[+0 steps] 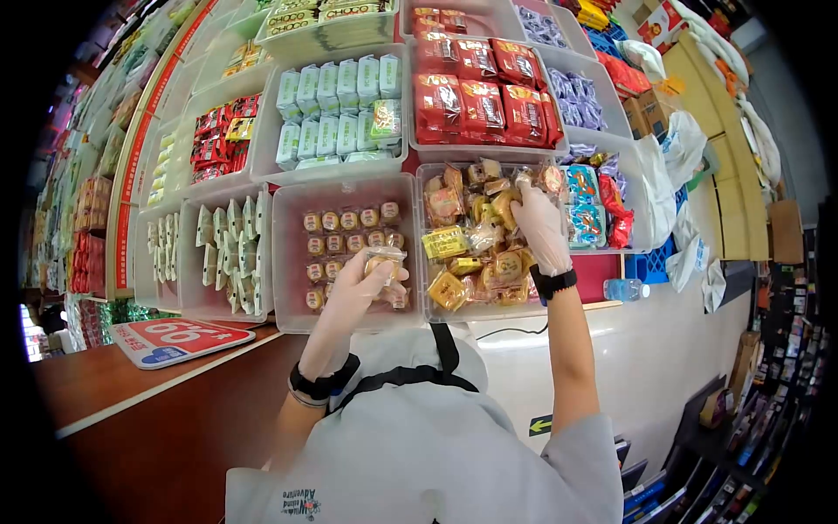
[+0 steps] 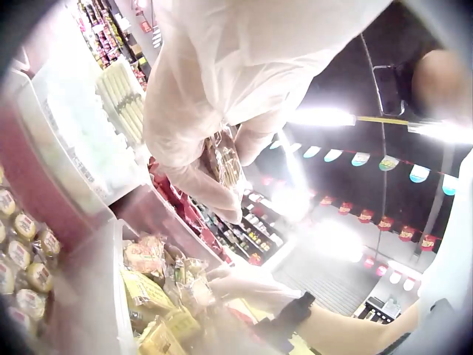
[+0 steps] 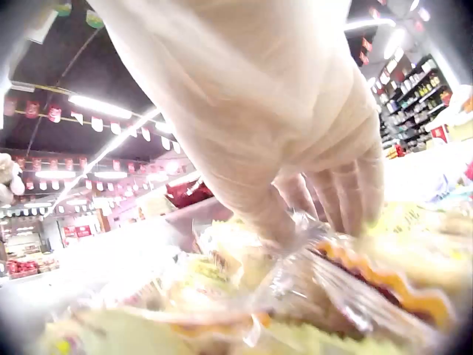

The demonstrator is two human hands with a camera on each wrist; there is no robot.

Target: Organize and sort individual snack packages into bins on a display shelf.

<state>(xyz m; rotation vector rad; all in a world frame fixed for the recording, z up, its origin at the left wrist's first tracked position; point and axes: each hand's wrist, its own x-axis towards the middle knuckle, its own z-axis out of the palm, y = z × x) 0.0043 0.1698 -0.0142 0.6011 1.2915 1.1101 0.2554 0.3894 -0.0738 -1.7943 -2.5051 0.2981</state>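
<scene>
My gloved left hand pinches a small wrapped pastry in clear film above the bin of small round cakes. Seen from the left wrist, this packet looks brown, held between thumb and fingers. The gloved right hand reaches down into the bin of mixed wrapped snacks. In the right wrist view its thumb and fingertips pinch the clear wrapper of a wavy-edged pastry. Yellow packets lie in the same bin.
Behind are bins of red bags, pale green packets and red small packets. Blue packets fill a bin at right. A water bottle lies beyond the counter's edge; a price sign is at front left.
</scene>
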